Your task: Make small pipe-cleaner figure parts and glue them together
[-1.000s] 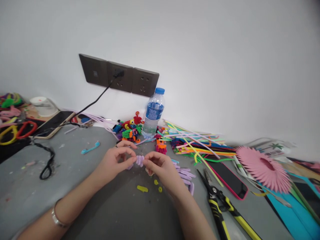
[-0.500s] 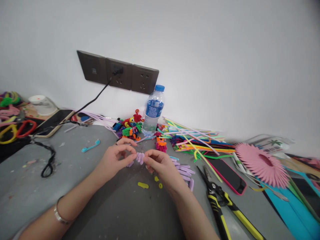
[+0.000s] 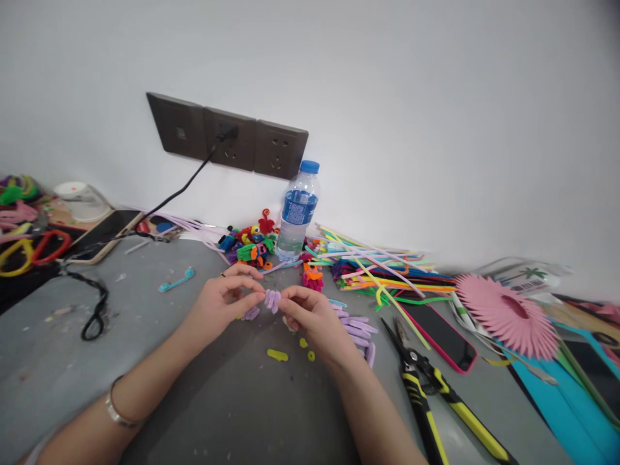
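Between my two hands, just above the grey table, is a small purple folded pipe-cleaner piece. My left hand pinches its left end between thumb and forefinger. On the other side, the thumb and forefinger of my right hand close on its right end. Another purple pipe-cleaner piece lies under my left fingertips. Several folded purple pipe-cleaner lengths rest beyond my right hand. Nearer me on the table sit a yellow-green strip and two small yellow-green bits.
Yellow-and-black pliers and a pink-edged phone lie to the right, beside a pink pleated paper disc. A water bottle stands by the wall near loose pipe cleaners. Scissors and a black cord are left.
My hands stay nearly where they were, pinching the purple piece. My left fingers have shifted slightly, so more of the purple piece beneath them shows.
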The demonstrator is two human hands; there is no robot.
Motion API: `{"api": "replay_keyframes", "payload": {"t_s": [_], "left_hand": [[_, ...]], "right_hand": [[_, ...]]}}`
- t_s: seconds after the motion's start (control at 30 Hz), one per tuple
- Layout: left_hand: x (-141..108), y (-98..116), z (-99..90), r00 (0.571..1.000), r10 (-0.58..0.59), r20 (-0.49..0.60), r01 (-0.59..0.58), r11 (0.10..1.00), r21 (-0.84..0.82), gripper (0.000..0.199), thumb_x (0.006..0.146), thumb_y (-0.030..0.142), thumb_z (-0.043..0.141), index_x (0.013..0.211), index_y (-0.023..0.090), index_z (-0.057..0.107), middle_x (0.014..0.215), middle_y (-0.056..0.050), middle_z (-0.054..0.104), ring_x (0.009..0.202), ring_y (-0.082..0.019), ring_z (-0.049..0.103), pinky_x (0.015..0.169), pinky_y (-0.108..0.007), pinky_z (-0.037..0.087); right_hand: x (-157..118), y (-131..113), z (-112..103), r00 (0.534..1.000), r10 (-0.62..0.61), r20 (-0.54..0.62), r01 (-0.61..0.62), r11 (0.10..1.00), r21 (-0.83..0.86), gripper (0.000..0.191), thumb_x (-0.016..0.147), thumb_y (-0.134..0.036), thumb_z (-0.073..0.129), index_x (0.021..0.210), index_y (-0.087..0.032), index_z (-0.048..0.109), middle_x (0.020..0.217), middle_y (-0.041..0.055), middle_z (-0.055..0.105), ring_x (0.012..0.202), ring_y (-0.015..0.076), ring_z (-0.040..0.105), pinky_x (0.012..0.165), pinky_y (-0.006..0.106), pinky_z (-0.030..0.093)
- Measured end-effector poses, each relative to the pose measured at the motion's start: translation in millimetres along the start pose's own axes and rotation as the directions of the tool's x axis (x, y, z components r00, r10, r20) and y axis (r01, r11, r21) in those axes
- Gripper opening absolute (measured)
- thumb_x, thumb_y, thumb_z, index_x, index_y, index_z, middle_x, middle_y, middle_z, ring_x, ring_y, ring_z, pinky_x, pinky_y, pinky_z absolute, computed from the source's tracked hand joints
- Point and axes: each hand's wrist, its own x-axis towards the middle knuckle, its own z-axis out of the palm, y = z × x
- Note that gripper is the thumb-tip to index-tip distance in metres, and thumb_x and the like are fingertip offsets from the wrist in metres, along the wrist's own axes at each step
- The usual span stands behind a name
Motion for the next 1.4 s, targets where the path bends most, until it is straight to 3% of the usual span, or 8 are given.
{"api": "replay_keyframes", "payload": {"t_s": [0.73, 1.4], "left_hand": [[-1.2, 3.3, 0.6, 0.999, 0.017, 0.039, -0.017, 1.000, -0.010, 0.017, 0.077, 0.035, 0.069, 0.072, 0.019, 0.074, 0.106, -0.009, 0.062, 0.102, -0.024, 0.059, 0.074, -0.029, 0.051], [-2.2, 5.1, -1.7, 0.995, 0.037, 0.094, -0.039, 0.999, 0.018, 0.015, 0.078, 0.031, 0.066, 0.070, 0.019, 0.070, 0.105, -0.008, 0.060, 0.104, -0.023, 0.058, 0.080, -0.030, 0.051]], "right_hand": [[-1.0, -0.6, -0.9, 1.000, 0.004, 0.026, -0.004, 1.000, 0.028, 0.034, 0.067, -0.046, 0.078, 0.074, -0.017, 0.063, 0.051, -0.0069, 0.048, 0.045, 0.0058, 0.035, 0.046, 0.022, 0.024], [-1.1, -0.3, -1.5, 0.999, -0.002, 0.043, 0.002, 1.000, -0.010, 0.032, 0.070, -0.044, 0.077, 0.075, -0.016, 0.063, 0.053, -0.0066, 0.049, 0.046, 0.0057, 0.035, 0.047, 0.022, 0.024]]}}
